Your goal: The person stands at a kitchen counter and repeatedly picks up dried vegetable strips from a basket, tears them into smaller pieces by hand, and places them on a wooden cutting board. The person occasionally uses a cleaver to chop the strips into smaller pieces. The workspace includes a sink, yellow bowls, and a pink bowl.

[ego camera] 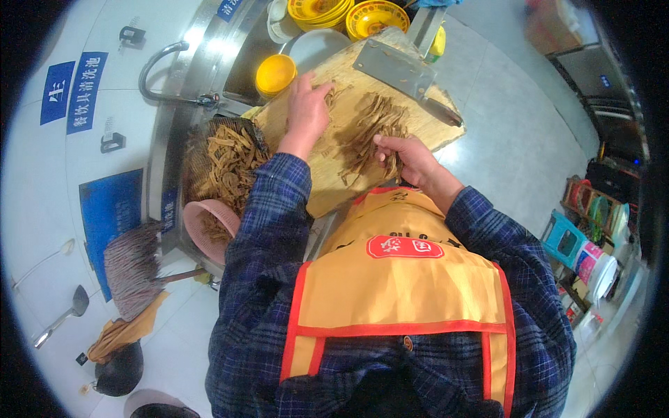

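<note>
A worn wooden cutting board [339,151] lies before me, with a pile of thin brown dried strips [371,123] on it. My right hand [407,157] grips a bunch of these strips at the board's near right side. Over the board's left part is my left hand [309,109], its fingers bent near a few strips; whether it holds any is hard to tell. A cleaver [397,68] lies flat across the far right of the board, its dark handle towards the right edge. More brown pieces [230,162] fill a mesh-like container left of the board.
A pink plastic basket [191,224] with brown bits sits at the near left. Beyond the board are a yellow bowl [276,73], stacked patterned yellow bowls [377,20] and a pale round lid or plate [319,48]. A curved metal faucet [149,70] stands at the left by the sink.
</note>
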{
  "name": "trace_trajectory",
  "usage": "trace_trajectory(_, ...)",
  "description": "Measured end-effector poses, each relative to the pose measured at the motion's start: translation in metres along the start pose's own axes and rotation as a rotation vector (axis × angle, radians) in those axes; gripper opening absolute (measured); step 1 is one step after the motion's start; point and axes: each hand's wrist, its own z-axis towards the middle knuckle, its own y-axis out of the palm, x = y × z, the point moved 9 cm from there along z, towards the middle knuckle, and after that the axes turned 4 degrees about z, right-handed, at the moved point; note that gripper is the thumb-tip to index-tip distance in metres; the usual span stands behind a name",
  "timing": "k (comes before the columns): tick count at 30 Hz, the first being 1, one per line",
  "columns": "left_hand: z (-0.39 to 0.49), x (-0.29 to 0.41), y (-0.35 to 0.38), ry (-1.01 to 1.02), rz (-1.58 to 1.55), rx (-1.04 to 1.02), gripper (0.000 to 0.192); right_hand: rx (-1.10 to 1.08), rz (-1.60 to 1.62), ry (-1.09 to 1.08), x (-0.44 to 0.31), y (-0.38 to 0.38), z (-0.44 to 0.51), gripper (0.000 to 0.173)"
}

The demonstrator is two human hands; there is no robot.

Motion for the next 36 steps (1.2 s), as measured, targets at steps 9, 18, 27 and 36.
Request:
trace_trajectory(9, -0.031, -0.071, -0.015, -0.666, -0.695, -0.096, 0.018, -0.025, -0.032, 0.019, 0.001, 0.01, 0.006, 0.011)
trace_trajectory(18, -0.081, -0.014, -0.006, -0.979, -1.745, -0.17, 0.025, -0.139, -0.057, -0.155, -0.017, 0.047, 0.015, 0.018)
trace_trajectory(27, -0.091, 0.018, -0.002, -0.912, -1.812, -0.251, 0.036, -0.149, -0.056, -0.189, -0.024, 0.065, 0.006, 0.022)
trace_trajectory(36, -0.092, 0.031, -0.015, -0.764, -1.525, -0.304, 0.043, -0.139, -0.039, -0.138, -0.016, 0.064, 0.004, 0.018)
